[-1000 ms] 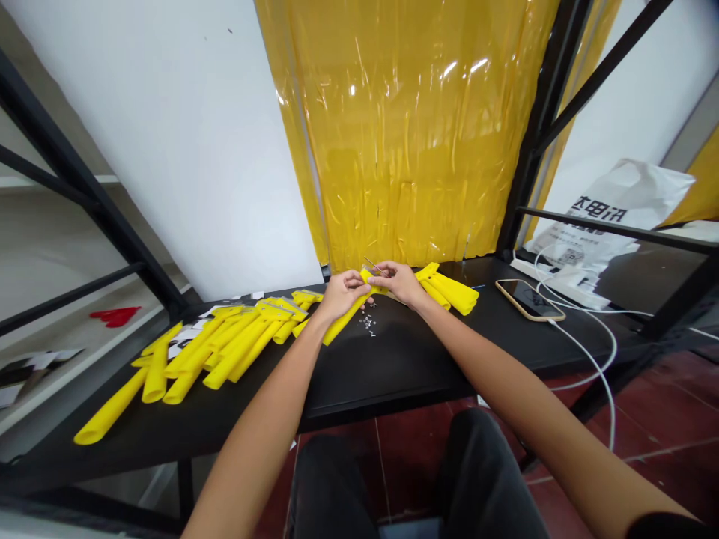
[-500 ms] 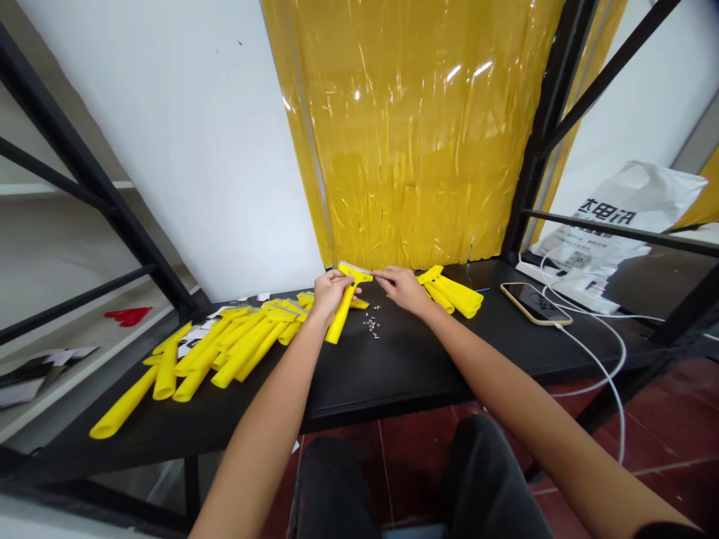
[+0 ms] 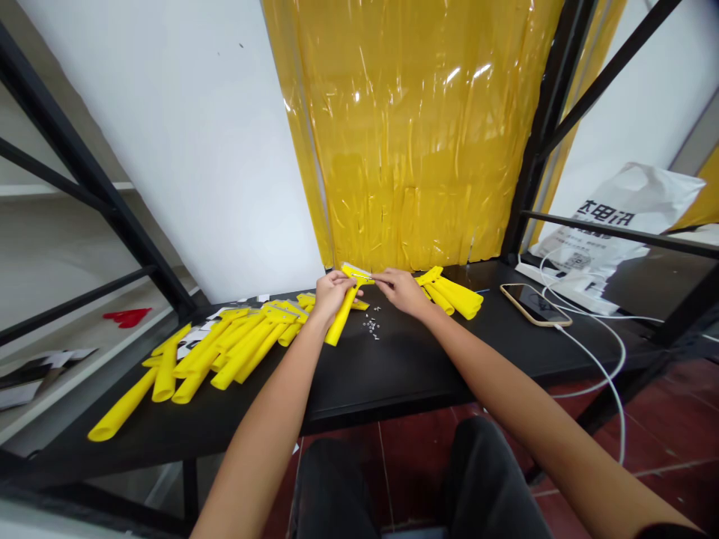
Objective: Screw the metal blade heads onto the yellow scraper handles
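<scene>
My left hand (image 3: 332, 293) is closed around a yellow scraper (image 3: 340, 322) with a tubular handle, held upright and slightly tilted above the shelf. A pale metal strip runs along the top of its head. My right hand (image 3: 400, 290) pinches a thin metal tool (image 3: 364, 277) whose far end lies across the scraper's head; its exact kind is too small to make out. Below the hands, several small screws (image 3: 371, 326) are scattered on the black surface. More yellow scrapers (image 3: 247, 344) lie heaped to the left, and a smaller group of scrapers (image 3: 456, 293) rests beside my right hand.
The black shelf (image 3: 387, 374) has dark metal posts at both sides. At right lie a phone (image 3: 535, 304) on a white cable (image 3: 610, 374), a power strip (image 3: 567, 288) and a white plastic bag (image 3: 618, 217). Yellow plastic sheeting (image 3: 416, 150) hangs behind.
The thin tool has shifted left and now overlaps the scraper's head instead of meeting its right end. My right fingertips are slightly lower; my left hand still grips the scraper.
</scene>
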### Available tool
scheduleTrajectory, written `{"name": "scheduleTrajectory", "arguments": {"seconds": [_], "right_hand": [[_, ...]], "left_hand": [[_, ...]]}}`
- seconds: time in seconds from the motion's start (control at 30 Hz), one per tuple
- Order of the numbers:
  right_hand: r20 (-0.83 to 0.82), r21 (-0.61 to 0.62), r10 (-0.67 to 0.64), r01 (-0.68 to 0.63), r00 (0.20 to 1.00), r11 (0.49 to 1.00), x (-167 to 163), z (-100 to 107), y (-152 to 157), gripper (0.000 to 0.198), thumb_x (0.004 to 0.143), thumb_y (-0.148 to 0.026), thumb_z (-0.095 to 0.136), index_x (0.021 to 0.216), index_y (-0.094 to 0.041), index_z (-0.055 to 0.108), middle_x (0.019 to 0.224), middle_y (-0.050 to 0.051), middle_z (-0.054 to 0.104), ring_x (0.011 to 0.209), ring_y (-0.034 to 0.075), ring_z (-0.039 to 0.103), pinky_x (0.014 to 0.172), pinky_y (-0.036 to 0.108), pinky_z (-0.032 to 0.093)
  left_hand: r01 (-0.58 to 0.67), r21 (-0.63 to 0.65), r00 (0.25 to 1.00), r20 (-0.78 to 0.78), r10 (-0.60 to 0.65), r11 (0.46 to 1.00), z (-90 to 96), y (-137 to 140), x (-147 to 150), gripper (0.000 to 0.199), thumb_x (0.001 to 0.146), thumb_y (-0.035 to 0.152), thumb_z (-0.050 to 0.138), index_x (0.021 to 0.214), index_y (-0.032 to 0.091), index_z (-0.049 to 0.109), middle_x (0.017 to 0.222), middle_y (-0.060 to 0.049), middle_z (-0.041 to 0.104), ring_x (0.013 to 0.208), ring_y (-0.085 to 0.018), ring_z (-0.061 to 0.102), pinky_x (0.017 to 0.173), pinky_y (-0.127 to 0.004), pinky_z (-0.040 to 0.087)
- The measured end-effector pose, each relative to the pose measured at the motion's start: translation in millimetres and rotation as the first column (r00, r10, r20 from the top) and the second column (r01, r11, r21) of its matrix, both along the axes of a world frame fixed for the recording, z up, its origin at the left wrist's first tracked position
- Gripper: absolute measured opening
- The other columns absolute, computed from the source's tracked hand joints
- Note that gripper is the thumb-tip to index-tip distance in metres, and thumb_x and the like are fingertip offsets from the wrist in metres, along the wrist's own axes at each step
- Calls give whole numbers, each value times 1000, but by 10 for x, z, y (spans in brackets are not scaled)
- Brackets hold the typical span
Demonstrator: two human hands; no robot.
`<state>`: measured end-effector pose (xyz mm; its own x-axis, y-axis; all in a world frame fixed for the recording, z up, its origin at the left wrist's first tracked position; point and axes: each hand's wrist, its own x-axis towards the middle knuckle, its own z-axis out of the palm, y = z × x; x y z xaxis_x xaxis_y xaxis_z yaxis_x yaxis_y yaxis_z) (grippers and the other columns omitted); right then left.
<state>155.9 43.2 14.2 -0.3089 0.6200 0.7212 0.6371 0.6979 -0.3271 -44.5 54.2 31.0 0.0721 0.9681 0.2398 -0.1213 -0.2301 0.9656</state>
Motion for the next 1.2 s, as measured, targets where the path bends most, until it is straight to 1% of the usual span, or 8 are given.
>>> {"name": "scheduleTrajectory", "arguments": {"seconds": [0.13, 0.3, 0.5, 0.7, 0.93, 1.0, 1.1, 1.2], "right_hand": [[4, -8, -9, 9, 1000, 1000, -5, -3, 7, 26, 99, -21, 54, 113, -21, 75, 91, 7, 67, 84, 18, 62, 79, 29, 46], [-106, 18, -14, 16, 994, 1000, -58, 7, -7, 19, 94, -22, 59, 109, -19, 70, 95, 8, 61, 89, 21, 60, 84, 32, 46], [-167, 24, 72, -69, 983, 997, -105, 20, -34, 19, 89, -14, 52, 106, -20, 60, 104, 10, 60, 95, 22, 59, 87, 36, 48], [-326, -44, 15, -31, 945, 999, -54, 34, 7, 20, 99, -29, 46, 110, -20, 60, 92, 6, 68, 86, 20, 65, 83, 33, 48], [-236, -42, -27, 18, 971, 999, -54, -42, 87, 14, 91, -28, 57, 101, -18, 57, 102, 10, 65, 93, 22, 62, 83, 33, 47], [-193, -79, -45, 31, 980, 996, -53, -51, 86, 11, 95, -29, 54, 97, -19, 58, 95, 9, 67, 89, 21, 62, 82, 32, 46], [-79, -178, -112, 97, 991, 979, -53, -61, 55, 28, 103, -35, 41, 89, -21, 61, 83, 6, 69, 79, 20, 64, 75, 30, 44], [-10, -197, -146, 141, 989, 970, -82, -83, 16, 29, 103, -42, 42, 93, -22, 61, 82, 5, 69, 76, 20, 64, 70, 29, 42]], "left_hand": [[-46, 91, 994, -99, 55, 995, -32, 37, -8, 22, 72, 24, 75, 85, 16, 58, 77, -5, 71, 62, -21, 72, 47, -27, 56], [-181, 312, 928, -259, 267, 933, -87, 96, -19, 18, 76, 28, 72, 86, 18, 60, 95, -7, 72, 58, -17, 70, 44, -22, 50], [-266, 309, 897, -268, 352, 913, -46, 86, -43, 15, 79, 25, 69, 87, 18, 60, 102, -8, 73, 61, -16, 71, 50, -22, 51], [-235, 347, 884, -311, 348, 908, -99, 124, -54, 12, 80, 24, 68, 86, 19, 59, 96, -7, 73, 60, -17, 71, 55, -24, 51], [-273, 351, 863, -323, 389, 896, -157, 177, -61, 12, 79, 24, 70, 85, 19, 61, 94, -6, 73, 59, -15, 70, 60, -24, 52], [-287, 329, 869, -305, 389, 899, -151, 176, -61, 12, 78, 23, 70, 86, 19, 62, 96, -6, 74, 60, -15, 70, 61, -24, 53], [-273, 333, 871, -312, 379, 902, -160, 173, -56, 11, 80, 24, 69, 87, 19, 62, 97, -7, 74, 62, -16, 71, 62, -25, 54], [-270, 359, 846, -355, 398, 894, -181, 171, -57, 10, 81, 25, 68, 88, 20, 63, 97, -7, 74, 65, -17, 71, 64, -27, 55]]}}
